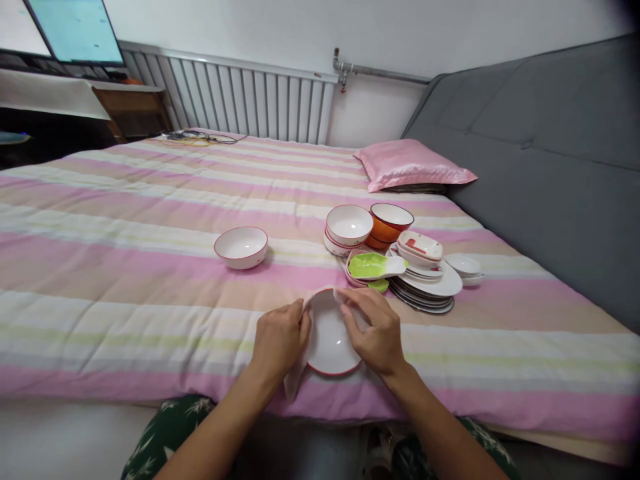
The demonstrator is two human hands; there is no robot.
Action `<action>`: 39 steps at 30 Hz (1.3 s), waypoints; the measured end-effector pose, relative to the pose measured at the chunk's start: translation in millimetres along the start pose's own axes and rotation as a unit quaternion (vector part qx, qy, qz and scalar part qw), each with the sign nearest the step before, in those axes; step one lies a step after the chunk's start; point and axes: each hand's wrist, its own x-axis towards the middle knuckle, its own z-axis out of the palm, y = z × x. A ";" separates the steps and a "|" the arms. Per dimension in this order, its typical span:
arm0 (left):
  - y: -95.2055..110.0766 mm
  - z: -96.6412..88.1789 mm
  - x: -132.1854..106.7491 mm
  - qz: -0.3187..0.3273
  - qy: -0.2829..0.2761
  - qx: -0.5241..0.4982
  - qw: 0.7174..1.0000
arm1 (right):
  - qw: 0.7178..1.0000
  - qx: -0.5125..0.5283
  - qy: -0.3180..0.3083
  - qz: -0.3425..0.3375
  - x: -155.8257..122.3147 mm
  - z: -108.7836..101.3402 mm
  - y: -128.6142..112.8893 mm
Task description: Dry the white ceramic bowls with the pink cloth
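Note:
A white bowl with a red rim (334, 343) is held near the front edge of the bed, its inside facing me. My left hand (280, 333) is closed at the bowl's left rim, gripping a thin whitish cloth (296, 379) that hangs down beside the bowl. At the upper right rim is my right hand (377, 330), fingers bent around the edge and pinching part of the cloth there. Another red-rimmed white bowl (242, 247) rests alone to the left, farther back.
Behind the right hand stand stacked red-rimmed bowls (350, 225), orange bowls (384, 232), a green-and-white spoon (373, 265), stacked plates (425, 303) and small white dishes (465, 267). A pink pillow (413, 163) lies by the grey headboard (540, 133). Cables (205, 138) lie at the far edge.

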 end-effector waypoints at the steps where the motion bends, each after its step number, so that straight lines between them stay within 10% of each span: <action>1: 0.0 0.0 -0.1 0.001 0.001 -0.001 1.000 | 1.000 0.001 0.016 0.020 0.4 -0.6 0.2; 15: -0.6 -0.8 0.8 -0.014 -0.006 0.008 1.000 | 0.993 -0.011 0.033 0.113 -0.3 0.2 12.0; 39: 2.7 -0.2 -1.7 0.012 0.004 0.028 1.000 | 0.997 0.000 -0.017 0.074 4.0 -3.3 11.6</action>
